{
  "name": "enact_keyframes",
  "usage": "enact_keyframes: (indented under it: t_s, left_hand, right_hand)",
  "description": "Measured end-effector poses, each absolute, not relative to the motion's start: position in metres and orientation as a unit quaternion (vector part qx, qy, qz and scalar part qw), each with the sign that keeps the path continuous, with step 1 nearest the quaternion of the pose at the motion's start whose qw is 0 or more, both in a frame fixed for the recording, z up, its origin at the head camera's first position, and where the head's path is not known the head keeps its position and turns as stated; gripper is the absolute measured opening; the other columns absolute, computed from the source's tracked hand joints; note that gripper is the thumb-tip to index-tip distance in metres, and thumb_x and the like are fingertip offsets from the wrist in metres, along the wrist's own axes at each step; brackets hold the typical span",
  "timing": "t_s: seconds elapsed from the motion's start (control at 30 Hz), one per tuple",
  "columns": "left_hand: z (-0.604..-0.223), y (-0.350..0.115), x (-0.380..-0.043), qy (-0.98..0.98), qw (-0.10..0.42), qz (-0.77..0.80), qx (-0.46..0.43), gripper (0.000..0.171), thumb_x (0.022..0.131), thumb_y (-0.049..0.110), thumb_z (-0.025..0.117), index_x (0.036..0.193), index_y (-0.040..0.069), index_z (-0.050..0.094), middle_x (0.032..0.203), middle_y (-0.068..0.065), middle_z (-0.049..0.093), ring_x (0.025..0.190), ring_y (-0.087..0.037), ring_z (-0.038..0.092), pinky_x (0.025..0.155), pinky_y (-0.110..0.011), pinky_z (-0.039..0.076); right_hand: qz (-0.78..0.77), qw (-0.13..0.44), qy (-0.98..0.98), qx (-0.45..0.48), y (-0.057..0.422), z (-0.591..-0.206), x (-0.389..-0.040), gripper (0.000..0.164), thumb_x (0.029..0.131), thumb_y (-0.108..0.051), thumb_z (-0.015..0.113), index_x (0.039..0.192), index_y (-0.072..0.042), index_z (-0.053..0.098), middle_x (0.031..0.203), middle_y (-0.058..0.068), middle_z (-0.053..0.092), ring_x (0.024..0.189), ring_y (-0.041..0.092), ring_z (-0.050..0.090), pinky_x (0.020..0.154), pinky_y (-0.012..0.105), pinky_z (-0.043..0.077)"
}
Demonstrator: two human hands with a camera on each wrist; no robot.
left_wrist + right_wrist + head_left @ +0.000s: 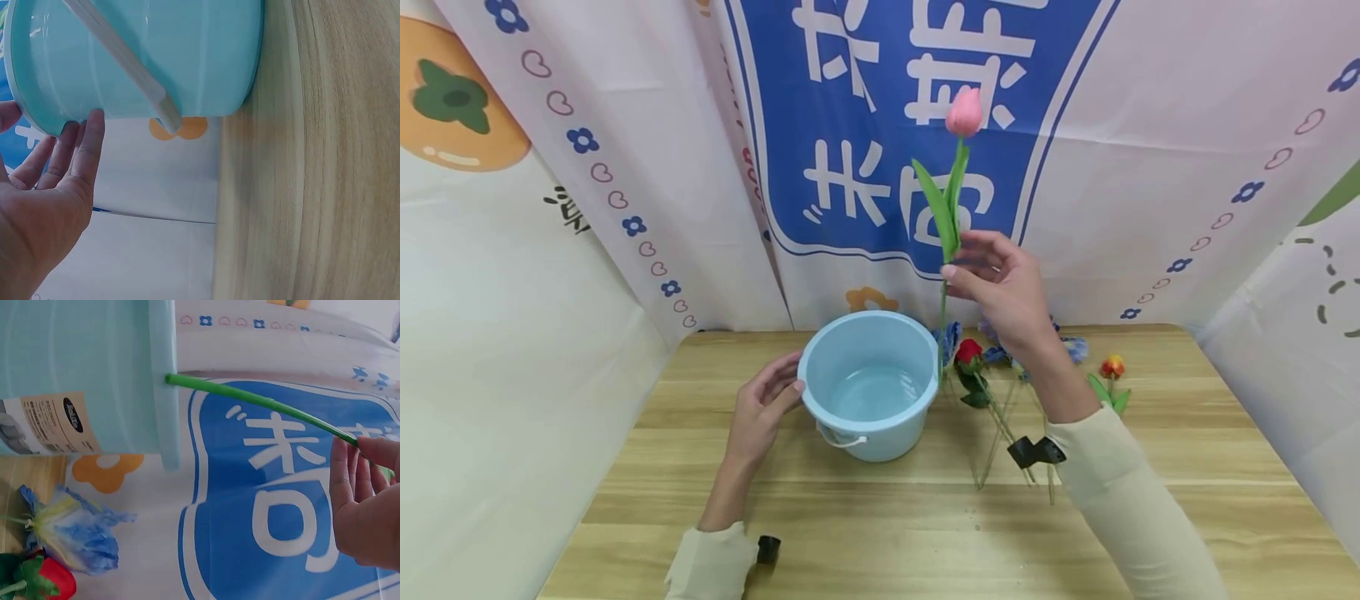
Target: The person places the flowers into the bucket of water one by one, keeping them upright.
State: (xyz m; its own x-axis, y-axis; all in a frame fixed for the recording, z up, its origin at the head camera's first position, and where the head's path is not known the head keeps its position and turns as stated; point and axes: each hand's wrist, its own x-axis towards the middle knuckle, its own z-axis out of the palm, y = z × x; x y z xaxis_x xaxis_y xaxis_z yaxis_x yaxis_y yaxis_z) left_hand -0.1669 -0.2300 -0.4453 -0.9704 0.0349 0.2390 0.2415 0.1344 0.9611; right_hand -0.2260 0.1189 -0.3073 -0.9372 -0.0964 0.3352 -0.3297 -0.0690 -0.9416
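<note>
A light blue bucket [876, 433] stands upright on the wooden table, its white handle hanging down at the front. My left hand [767, 408] holds the bucket's left side, thumb at the rim and fingertips against the outer wall [144, 56]. Above and right of the bucket, my right hand [1003, 287] pinches the green stem of a pink artificial tulip [964, 112] between thumb and fingers. The tulip is upright, bloom on top. Its bare stem [250, 399] slants down, the lower end right at the bucket's rim [164, 419].
Right of the bucket lie a red rose [968, 351], blue flowers [1075, 348] and an orange-red tulip [1112, 367], partly hidden by my right arm. Behind the table [880, 533] hangs a printed cloth [1120, 183] with a blue panel.
</note>
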Motion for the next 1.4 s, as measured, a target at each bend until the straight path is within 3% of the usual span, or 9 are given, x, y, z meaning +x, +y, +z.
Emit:
enact_keyframes:
  t_s: [0.2, 0.43, 0.67, 0.83, 1.2, 1.4]
  left_hand:
    - [-0.446, -0.23, -0.166, -0.747, 0.078, -0.653, -0.093, 0.049, 0.106, 0.008, 0.064, 0.152, -0.004, 0.053, 0.147, -0.029, 0.06, 0.12, -0.007, 0.071, 0.097, -0.025, 0.065]
    - [-0.446, -0.229, -0.167, -0.742, 0.082, -0.659, -0.097, 0.049, 0.106, 0.006, 0.064, 0.152, -0.006, 0.052, 0.146, -0.031, 0.06, 0.118, -0.006, 0.071, 0.097, -0.024, 0.065]
    - [-0.447, -0.231, -0.167, -0.742, 0.084, -0.658, -0.1, 0.049, 0.106, 0.005, 0.064, 0.152, -0.005, 0.052, 0.145, -0.031, 0.06, 0.118, -0.006, 0.071, 0.097, -0.025, 0.065]
    - [-0.447, -0.231, -0.167, -0.746, 0.083, -0.654, -0.099, 0.049, 0.106, 0.006, 0.064, 0.152, -0.005, 0.052, 0.145, -0.031, 0.06, 0.118, -0.006, 0.071, 0.097, -0.024, 0.065]
    - [-0.447, -0.23, -0.167, -0.747, 0.083, -0.653, -0.099, 0.049, 0.106, 0.005, 0.064, 0.152, -0.005, 0.052, 0.146, -0.031, 0.06, 0.117, -0.004, 0.07, 0.097, -0.024, 0.065]
    - [-0.447, -0.23, -0.167, -0.744, 0.084, -0.656, -0.099, 0.049, 0.106, 0.005, 0.064, 0.152, -0.006, 0.051, 0.146, -0.031, 0.06, 0.117, -0.004, 0.07, 0.097, -0.024, 0.065]
  right_hand:
    - [0.708, 0.08, -0.681, 0.168, 0.098, -0.304, -0.233, 0.045, 0.099, -0.001, 0.075, 0.142, -0.002, 0.062, 0.114, 0.003, 0.07, 0.102, 0.026, 0.076, 0.084, 0.032, 0.071]
    - [0.709, 0.064, -0.68, 0.177, 0.073, -0.315, -0.24, 0.046, 0.097, 0.004, 0.075, 0.141, 0.0, 0.063, 0.114, 0.01, 0.07, 0.095, 0.014, 0.075, 0.087, 0.042, 0.071]
    - [0.681, 0.007, -0.712, 0.171, 0.055, -0.347, -0.245, 0.045, 0.096, 0.006, 0.073, 0.14, 0.001, 0.061, 0.121, 0.024, 0.07, 0.098, 0.02, 0.074, 0.083, 0.035, 0.072]
    - [0.66, -0.044, -0.732, 0.163, 0.043, -0.363, -0.248, 0.045, 0.097, 0.005, 0.072, 0.14, 0.0, 0.061, 0.122, 0.022, 0.07, 0.104, 0.026, 0.074, 0.084, 0.037, 0.072]
    - [0.634, -0.097, -0.751, 0.155, 0.026, -0.373, -0.25, 0.044, 0.094, 0.009, 0.073, 0.135, 0.0, 0.06, 0.12, 0.02, 0.068, 0.1, 0.027, 0.073, 0.081, 0.036, 0.072]
    - [0.614, -0.12, -0.766, 0.15, 0.018, -0.377, -0.255, 0.039, 0.095, 0.007, 0.073, 0.132, -0.001, 0.061, 0.12, 0.02, 0.068, 0.1, 0.029, 0.074, 0.085, 0.044, 0.072]
